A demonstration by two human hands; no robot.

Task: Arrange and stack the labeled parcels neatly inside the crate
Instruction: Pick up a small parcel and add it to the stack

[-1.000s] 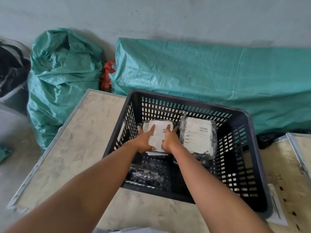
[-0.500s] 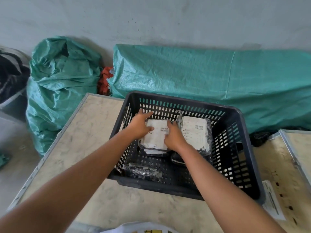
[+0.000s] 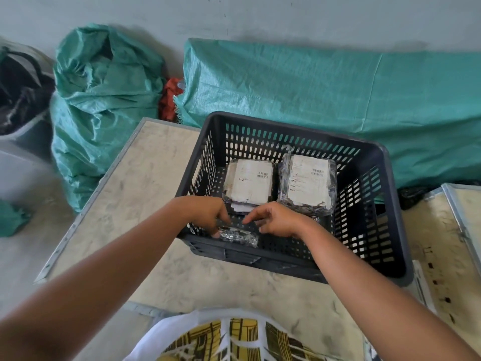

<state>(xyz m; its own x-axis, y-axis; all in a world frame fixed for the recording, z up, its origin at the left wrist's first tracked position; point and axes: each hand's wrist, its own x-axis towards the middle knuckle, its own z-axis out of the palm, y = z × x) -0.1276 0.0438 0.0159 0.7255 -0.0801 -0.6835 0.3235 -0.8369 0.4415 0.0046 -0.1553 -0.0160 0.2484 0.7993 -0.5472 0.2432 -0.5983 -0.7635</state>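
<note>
The left hand (image 3: 208,213) hides part of the small wrapped parcel (image 3: 238,236).

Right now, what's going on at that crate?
A person is packing parcels into a dark slotted plastic crate on a pale worktable. Two white-labelled, plastic-wrapped parcels lie flat side by side against the far wall: the left parcel and the right parcel. The left hand touches a small clear-wrapped dark packet by the near wall; whether it grips it is unclear. The right hand hovers open beside it.
</note>
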